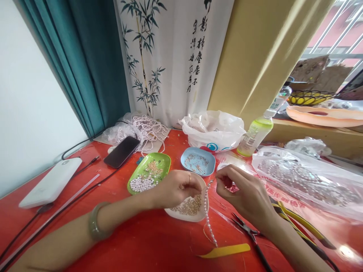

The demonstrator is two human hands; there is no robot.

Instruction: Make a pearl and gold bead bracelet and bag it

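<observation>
My left hand [181, 187], with a ring and a jade bangle [98, 223] on the arm, hovers over a white tray [187, 218] of gold beads; its fingers are closed, and what they pinch is hidden. To its right, my right hand [238, 189] has thumb and index fingertips pinched at the top end of a pearl bead strand [208, 217]. The strand hangs down past the tray's right side, its lower end near yellow tweezers [227, 251]. A green tray [163, 162] with white and gold beads and a blue tray [185, 166] of small metal pieces sit behind.
Pliers [248, 228] and yellow-handled cutters [306, 226] lie at the right, near a bag of beads [300, 177]. A plastic bag [212, 132] and green bottle [255, 136] stand behind. At left are a phone [121, 152], a white power bank [51, 183], cables and pink bead strands [150, 130].
</observation>
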